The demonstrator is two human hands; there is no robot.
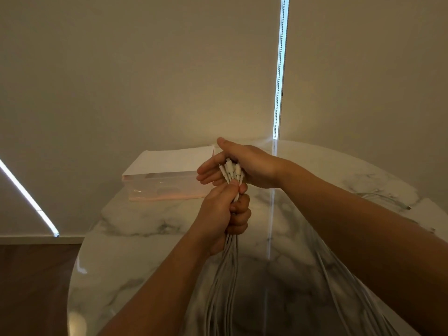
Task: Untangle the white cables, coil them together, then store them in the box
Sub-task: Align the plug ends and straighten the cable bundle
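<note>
We hold one bundle of white cables (228, 263) just right of the box (164, 187) and nearer us. The left hand (218, 212) is fisted round the bundle; the strands hang below it, too bunched to count. About five plug ends (231, 170) stick up from that fist. The right hand (252, 166) lies open against them, fingers straight, gripping nothing. The one clear box, white cover on top, sits at the far edge of the round marble table (135, 263), close to the wall. Bare marble runs from the box to the near rim. One loose cable (388, 198) lies far right of the box.
</note>
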